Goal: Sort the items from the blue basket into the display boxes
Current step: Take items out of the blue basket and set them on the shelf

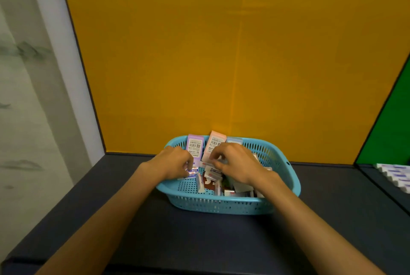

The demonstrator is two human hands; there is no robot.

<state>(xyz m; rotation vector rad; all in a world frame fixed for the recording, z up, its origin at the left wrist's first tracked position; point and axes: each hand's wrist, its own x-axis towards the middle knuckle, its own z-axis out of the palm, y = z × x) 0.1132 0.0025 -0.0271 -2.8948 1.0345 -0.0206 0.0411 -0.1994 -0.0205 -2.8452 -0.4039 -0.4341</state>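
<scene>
In the perforated blue plastic basket [228, 205] at lower centre, our left hand [172, 162] pinches a small white-and-blue carton [192, 172] while our right hand [236, 162] curls onto the jumbled cartons, which look light, stiff, best gripped by their long sides.

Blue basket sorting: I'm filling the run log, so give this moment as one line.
stage: picking | left hand: pinches small white-and-blue box | right hand: fingers curled among boxes | blue basket: still full

You face a dark tabletop [199, 241] backed by a tall orange panel [221, 53]. Far right stands a green panel [390, 132]; on your left, a pale wall [20, 119] with faint ink-wash markings.
</scene>
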